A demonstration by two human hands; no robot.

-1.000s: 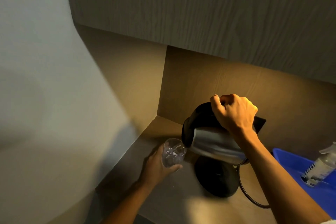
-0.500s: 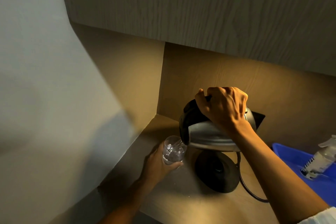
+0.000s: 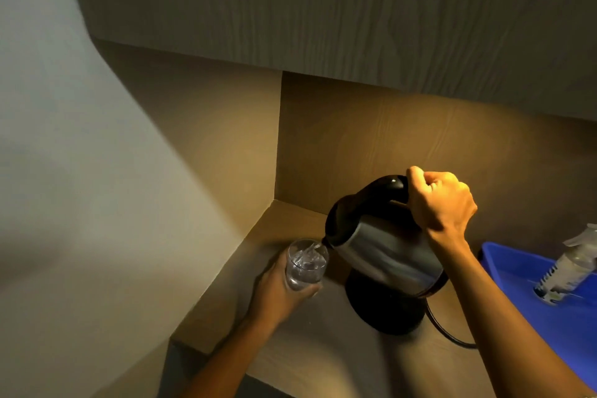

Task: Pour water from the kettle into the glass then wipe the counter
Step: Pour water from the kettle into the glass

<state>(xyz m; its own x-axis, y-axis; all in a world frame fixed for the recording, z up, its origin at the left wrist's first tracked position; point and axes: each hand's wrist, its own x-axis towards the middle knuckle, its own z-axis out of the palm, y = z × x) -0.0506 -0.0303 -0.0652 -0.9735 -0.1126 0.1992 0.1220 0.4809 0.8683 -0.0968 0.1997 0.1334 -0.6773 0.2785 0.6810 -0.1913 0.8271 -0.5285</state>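
My right hand (image 3: pixel 442 203) grips the black handle of a steel kettle (image 3: pixel 381 245), which hangs tilted to the left above its round black base (image 3: pixel 384 310). The spout touches the rim of a clear glass (image 3: pixel 305 263), and water runs into it. My left hand (image 3: pixel 277 292) wraps around the glass from the near side and holds it just above the wooden counter (image 3: pixel 290 352). The glass holds water in its lower part.
A blue tray (image 3: pixel 523 287) at the right holds a spray bottle (image 3: pixel 568 263) lying tilted. A black cord (image 3: pixel 449 334) runs from the base toward the tray. Wood walls close the corner at left and behind, and a cabinet (image 3: pixel 323 10) overhangs.
The kettle has swung from a steep tilt to a more upright one, and my right hand has moved up and right. The glass stays in my left hand with more water in it.
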